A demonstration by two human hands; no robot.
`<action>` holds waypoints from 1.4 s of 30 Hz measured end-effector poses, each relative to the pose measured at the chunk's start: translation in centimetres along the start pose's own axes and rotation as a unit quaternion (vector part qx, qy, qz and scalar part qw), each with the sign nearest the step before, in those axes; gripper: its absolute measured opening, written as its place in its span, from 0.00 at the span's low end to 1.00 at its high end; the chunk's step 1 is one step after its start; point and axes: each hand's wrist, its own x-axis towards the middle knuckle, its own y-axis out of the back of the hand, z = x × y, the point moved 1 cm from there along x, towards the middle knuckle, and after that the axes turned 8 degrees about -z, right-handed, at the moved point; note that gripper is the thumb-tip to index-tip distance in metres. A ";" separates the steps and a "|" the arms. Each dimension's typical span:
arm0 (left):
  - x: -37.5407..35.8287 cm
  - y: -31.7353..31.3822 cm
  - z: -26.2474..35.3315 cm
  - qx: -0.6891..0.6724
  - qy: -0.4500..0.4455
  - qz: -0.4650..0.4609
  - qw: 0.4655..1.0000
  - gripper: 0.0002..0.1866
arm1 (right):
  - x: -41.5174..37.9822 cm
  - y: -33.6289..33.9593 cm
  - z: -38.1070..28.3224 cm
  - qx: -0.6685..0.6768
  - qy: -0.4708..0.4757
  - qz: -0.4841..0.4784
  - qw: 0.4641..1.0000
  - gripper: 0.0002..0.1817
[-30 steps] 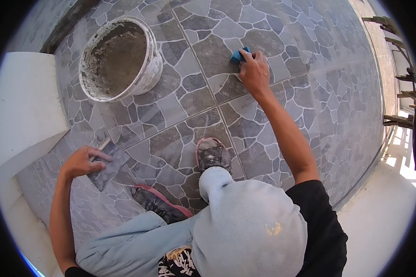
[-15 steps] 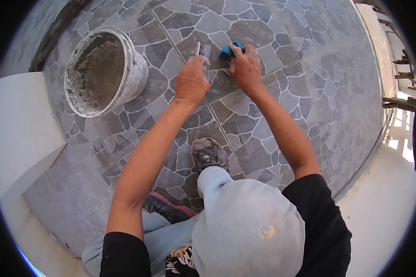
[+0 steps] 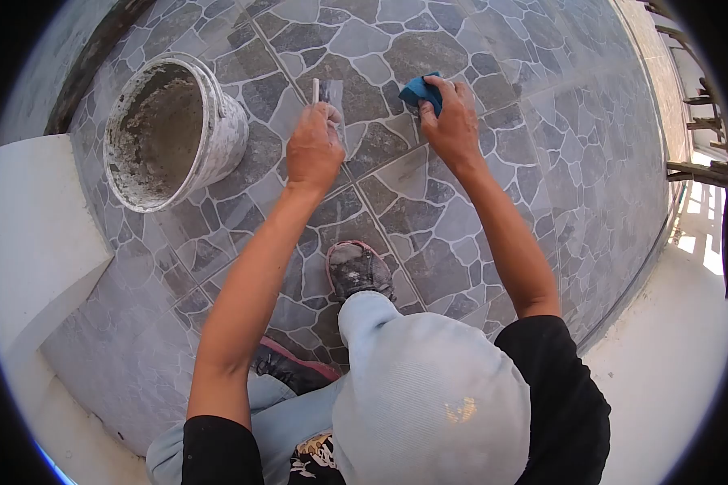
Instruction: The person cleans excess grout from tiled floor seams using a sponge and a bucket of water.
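My left hand [image 3: 315,147] is closed around a flat tool [image 3: 330,93] with a pale edge and a clear or shiny blade, held over the grey stone-patterned tiles [image 3: 425,56]. To its right, my right hand [image 3: 453,125] grips a blue cloth or sponge [image 3: 422,93] between thumb and fingers, at the floor. The two hands are apart. A dirty white bucket [image 3: 228,136] with grey-brown paste [image 3: 174,133] inside stands left of my left hand, its opening facing the camera.
My shoes [image 3: 359,271] rest on the tiles near the centre. A white wall or step [image 3: 44,218] borders the left side. At the right are a pale ledge [image 3: 663,323] and dark wooden pieces [image 3: 704,174].
My left hand has shifted left with the flat tool. My right hand, holding the blue item, has moved right and slightly down. The bucket appears a little further left in view.
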 end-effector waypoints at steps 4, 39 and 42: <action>2.9 -1.4 0.4 -0.064 0.049 0.052 0.995 0.07 | -3.2 -0.4 -4.4 0.053 0.004 -0.058 0.997 0.19; -25.9 39.3 -14.8 0.119 0.365 -0.356 0.852 0.07 | -5.2 -6.1 -5.3 -0.083 0.262 -0.185 0.944 0.10; -26.9 40.0 -14.9 0.089 0.406 -0.334 0.846 0.07 | -1.0 -2.7 1.8 -0.178 0.082 -0.047 0.980 0.12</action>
